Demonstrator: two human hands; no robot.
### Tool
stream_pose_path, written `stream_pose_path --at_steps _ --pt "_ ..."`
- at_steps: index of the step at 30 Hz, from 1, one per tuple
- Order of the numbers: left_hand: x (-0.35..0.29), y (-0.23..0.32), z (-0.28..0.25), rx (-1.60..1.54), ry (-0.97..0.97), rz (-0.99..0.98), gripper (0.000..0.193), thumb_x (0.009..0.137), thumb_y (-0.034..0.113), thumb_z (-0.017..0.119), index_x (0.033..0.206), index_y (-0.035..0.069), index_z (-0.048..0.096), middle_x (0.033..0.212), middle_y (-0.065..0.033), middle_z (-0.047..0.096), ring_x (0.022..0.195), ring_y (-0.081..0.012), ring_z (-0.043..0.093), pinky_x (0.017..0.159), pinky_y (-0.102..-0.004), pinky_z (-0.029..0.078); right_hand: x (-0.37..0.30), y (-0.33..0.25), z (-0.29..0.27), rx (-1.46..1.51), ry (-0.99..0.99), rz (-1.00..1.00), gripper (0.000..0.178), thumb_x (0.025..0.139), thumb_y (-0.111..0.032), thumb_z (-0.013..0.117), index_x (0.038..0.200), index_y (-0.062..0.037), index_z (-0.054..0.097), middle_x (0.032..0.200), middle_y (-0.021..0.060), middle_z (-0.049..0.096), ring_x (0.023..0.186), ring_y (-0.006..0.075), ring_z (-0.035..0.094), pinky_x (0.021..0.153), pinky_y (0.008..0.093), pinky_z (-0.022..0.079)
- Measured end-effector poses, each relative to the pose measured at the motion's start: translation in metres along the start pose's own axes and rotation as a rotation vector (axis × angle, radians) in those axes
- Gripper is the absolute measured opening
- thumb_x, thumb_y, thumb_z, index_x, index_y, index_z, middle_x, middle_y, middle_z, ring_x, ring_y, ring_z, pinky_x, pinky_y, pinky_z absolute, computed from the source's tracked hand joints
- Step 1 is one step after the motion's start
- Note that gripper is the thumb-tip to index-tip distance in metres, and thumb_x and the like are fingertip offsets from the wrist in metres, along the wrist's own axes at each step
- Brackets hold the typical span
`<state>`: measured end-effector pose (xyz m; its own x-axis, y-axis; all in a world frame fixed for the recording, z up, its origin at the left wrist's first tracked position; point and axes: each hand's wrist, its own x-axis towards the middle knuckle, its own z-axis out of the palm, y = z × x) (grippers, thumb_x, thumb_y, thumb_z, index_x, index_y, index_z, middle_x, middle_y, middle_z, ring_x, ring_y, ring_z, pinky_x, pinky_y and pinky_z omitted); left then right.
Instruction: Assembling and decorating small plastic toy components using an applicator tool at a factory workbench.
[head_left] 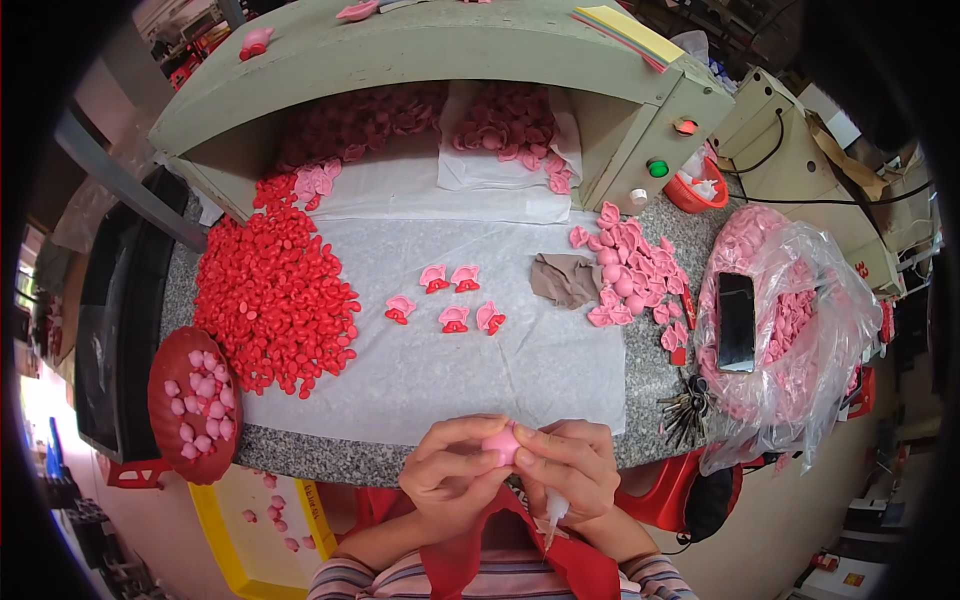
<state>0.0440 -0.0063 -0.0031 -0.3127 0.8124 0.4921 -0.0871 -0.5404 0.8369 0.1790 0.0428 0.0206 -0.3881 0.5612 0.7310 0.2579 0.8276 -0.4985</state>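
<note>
My left hand [452,470] and my right hand [572,468] meet at the front edge of the worktop, both closed. Pinched between their fingertips is a small, round pink plastic piece [500,447]. Below my right palm, a small translucent squeeze bottle with a thin needle tip [556,506] points down, apparently tucked in the same hand. Beyond the hands, several small figures with pink tops and red bases [453,319] stand on the white sheet [400,385]. A large heap of glossy red pieces [275,300] lies to the left, and loose pink shells [635,265] are piled to the right.
A grey-green open-fronted box [420,50] with pink pieces inside stands at the back. At left is a red dish [168,400] of pink balls. A brown cloth [566,280], keys [687,412], and a phone [736,322] on a plastic bag [830,300] lie right.
</note>
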Motion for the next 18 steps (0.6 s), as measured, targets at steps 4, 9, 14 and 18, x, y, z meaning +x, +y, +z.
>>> stream_pose_path --at_steps 4,9,14,18 --pt "-0.0008 0.0003 0.0019 0.0 0.001 0.002 0.024 0.067 -0.009 0.067 0.086 0.001 0.056 0.109 -0.0219 0.053 0.098 -0.0291 0.057 0.079 -0.0341 0.05 0.0004 -0.0012 0.0005 0.003 0.022 0.006 0.033 0.057 -0.008 0.067 0.09 -0.0052 0.066 0.1 0.0061 0.063 0.073 0.0172 0.051 0.059 0.0243 0.046" --pt "-0.0004 0.0002 0.0042 -0.049 0.016 0.006 0.024 0.068 -0.011 0.065 0.086 0.001 0.055 0.109 -0.0227 0.052 0.1 -0.0317 0.056 0.081 -0.0372 0.049 0.0002 -0.0021 0.0011 0.011 0.013 0.005 0.032 0.057 -0.008 0.067 0.09 -0.0052 0.066 0.099 0.0063 0.063 0.072 0.0173 0.052 0.059 0.0247 0.047" --pt "-0.0042 -0.0042 0.0058 -0.171 0.058 -0.055 0.02 0.076 -0.002 0.061 0.091 0.008 0.052 0.112 -0.0201 0.051 0.104 -0.0328 0.052 0.088 -0.041 0.044 0.0007 0.0 0.001 0.05 -0.032 -0.018 0.033 0.057 -0.008 0.069 0.089 -0.0056 0.066 0.103 0.0065 0.062 0.076 0.0176 0.052 0.062 0.0266 0.048" --pt "-0.0041 -0.0069 0.0072 -0.414 0.118 -0.196 0.022 0.073 -0.011 0.058 0.088 0.004 0.054 0.111 -0.0215 0.052 0.105 -0.0343 0.053 0.086 -0.0438 0.047 0.0052 0.0004 0.0081 0.064 0.045 -0.006 0.033 0.057 -0.009 0.075 0.088 -0.0063 0.066 0.098 0.0081 0.061 0.076 0.0166 0.052 0.062 0.0265 0.047"
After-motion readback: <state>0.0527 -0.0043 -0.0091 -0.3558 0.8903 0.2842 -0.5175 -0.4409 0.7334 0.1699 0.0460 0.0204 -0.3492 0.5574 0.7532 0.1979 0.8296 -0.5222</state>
